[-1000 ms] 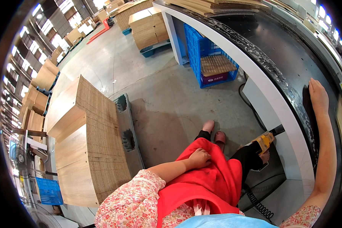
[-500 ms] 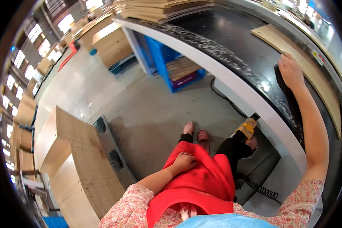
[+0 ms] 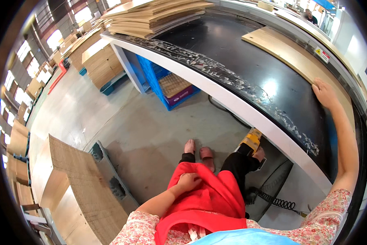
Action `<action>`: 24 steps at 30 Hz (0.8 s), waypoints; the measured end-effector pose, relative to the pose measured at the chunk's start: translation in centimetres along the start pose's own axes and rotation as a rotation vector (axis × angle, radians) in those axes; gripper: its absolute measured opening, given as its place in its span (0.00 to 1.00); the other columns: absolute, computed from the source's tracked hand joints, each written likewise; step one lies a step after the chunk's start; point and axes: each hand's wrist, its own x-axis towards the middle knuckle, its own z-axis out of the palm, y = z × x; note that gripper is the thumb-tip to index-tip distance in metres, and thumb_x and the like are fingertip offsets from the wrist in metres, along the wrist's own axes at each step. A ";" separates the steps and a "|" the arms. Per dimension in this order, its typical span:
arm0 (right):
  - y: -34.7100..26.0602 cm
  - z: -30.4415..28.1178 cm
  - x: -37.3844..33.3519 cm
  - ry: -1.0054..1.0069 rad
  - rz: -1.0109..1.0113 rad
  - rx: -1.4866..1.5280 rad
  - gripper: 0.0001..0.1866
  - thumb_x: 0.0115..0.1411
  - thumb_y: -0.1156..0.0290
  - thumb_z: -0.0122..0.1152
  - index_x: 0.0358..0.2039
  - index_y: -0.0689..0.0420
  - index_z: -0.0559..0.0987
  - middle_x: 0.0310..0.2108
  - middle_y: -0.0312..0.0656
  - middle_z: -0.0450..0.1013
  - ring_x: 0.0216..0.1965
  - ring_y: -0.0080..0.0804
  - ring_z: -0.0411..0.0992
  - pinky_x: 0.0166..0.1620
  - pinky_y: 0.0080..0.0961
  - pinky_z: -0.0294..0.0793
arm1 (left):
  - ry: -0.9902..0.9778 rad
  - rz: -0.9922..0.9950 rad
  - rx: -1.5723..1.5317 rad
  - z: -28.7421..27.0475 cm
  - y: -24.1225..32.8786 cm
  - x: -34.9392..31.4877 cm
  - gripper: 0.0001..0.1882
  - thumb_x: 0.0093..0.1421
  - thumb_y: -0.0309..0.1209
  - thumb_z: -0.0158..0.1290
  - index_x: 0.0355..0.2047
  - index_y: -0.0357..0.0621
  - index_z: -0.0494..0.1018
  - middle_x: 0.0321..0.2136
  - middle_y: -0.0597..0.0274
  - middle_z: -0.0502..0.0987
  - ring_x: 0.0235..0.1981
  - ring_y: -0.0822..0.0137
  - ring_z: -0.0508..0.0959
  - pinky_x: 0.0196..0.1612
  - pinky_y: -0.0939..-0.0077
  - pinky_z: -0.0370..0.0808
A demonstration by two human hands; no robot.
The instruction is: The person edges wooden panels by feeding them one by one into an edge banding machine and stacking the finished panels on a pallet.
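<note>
A long pale wooden board [image 3: 283, 51] lies on the black worktop [image 3: 228, 38], along the metal guide rail at its far side. My right hand [image 3: 325, 94] reaches out with its fingertips on the board's near edge, pressing rather than wrapped round it. My left hand [image 3: 188, 181] rests in my lap, its fingers curled on a fold of the red apron [image 3: 216, 196]. A yellow foot pedal [image 3: 251, 139] stands under the bench, and my right foot is at it.
Several wooden panels [image 3: 155, 16] are stacked at the worktop's far left. Below sits a blue crate [image 3: 153, 77]. Wooden panels on a grey pallet [image 3: 114, 179] stand close on my left. A coiled black hose [image 3: 273, 200] hangs near my right leg. A person [image 3: 311, 17] is far off.
The view has shifted, so the worktop and panel stack show more. My right hand remains at the board's near edge; my left hand stays in my lap.
</note>
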 end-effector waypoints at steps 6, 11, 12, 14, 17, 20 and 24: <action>-5.8 -2.8 -5.4 0.122 -0.356 0.226 0.22 0.61 0.65 0.51 0.50 0.67 0.73 0.56 0.55 0.67 0.58 0.50 0.64 0.62 0.37 0.59 | 0.224 -0.027 -0.625 -9.9 5.8 4.3 0.17 0.63 0.39 0.51 0.44 0.38 0.76 0.38 0.52 0.79 0.42 0.59 0.78 0.49 0.69 0.72; -13.0 -6.4 -10.2 0.079 -0.529 0.316 0.23 0.60 0.66 0.51 0.51 0.70 0.71 0.60 0.56 0.62 0.61 0.54 0.59 0.63 0.39 0.56 | 0.220 0.097 -0.685 -18.7 12.2 5.3 0.20 0.67 0.41 0.45 0.45 0.38 0.76 0.41 0.56 0.79 0.46 0.66 0.75 0.52 0.71 0.70; -13.9 -7.2 -11.1 0.060 -0.556 0.358 0.23 0.59 0.66 0.50 0.51 0.70 0.71 0.60 0.57 0.62 0.62 0.55 0.58 0.63 0.40 0.56 | 0.234 0.184 -0.730 -20.2 13.6 5.1 0.21 0.67 0.43 0.44 0.48 0.38 0.74 0.43 0.55 0.78 0.48 0.65 0.74 0.53 0.70 0.69; -15.6 -8.6 -12.9 0.055 -0.594 0.380 0.23 0.59 0.67 0.51 0.49 0.72 0.72 0.60 0.56 0.62 0.61 0.55 0.58 0.62 0.42 0.57 | 0.227 0.320 -0.875 -22.2 15.6 5.1 0.25 0.67 0.46 0.43 0.54 0.38 0.69 0.49 0.54 0.75 0.52 0.63 0.73 0.56 0.67 0.67; -18.0 -10.0 -15.2 0.014 -0.648 0.400 0.22 0.58 0.68 0.51 0.49 0.71 0.72 0.60 0.56 0.62 0.62 0.55 0.58 0.62 0.42 0.57 | 0.079 0.330 -1.299 -24.7 19.2 5.4 0.29 0.67 0.46 0.45 0.60 0.40 0.59 0.55 0.53 0.69 0.54 0.60 0.72 0.58 0.62 0.67; -19.2 -11.5 -17.2 -0.081 -0.642 0.500 0.25 0.59 0.67 0.52 0.54 0.69 0.70 0.62 0.53 0.61 0.63 0.51 0.57 0.64 0.39 0.54 | 0.089 0.312 -1.696 -25.9 22.8 5.7 0.27 0.65 0.42 0.48 0.59 0.40 0.59 0.53 0.54 0.70 0.54 0.61 0.72 0.58 0.62 0.68; -16.3 -10.2 -17.5 -0.199 -0.246 0.705 0.33 0.63 0.65 0.50 0.64 0.66 0.56 0.67 0.50 0.52 0.68 0.43 0.48 0.67 0.31 0.46 | 0.171 0.318 -1.814 -25.5 22.0 4.1 0.24 0.64 0.39 0.50 0.55 0.39 0.62 0.49 0.56 0.72 0.50 0.63 0.74 0.55 0.65 0.73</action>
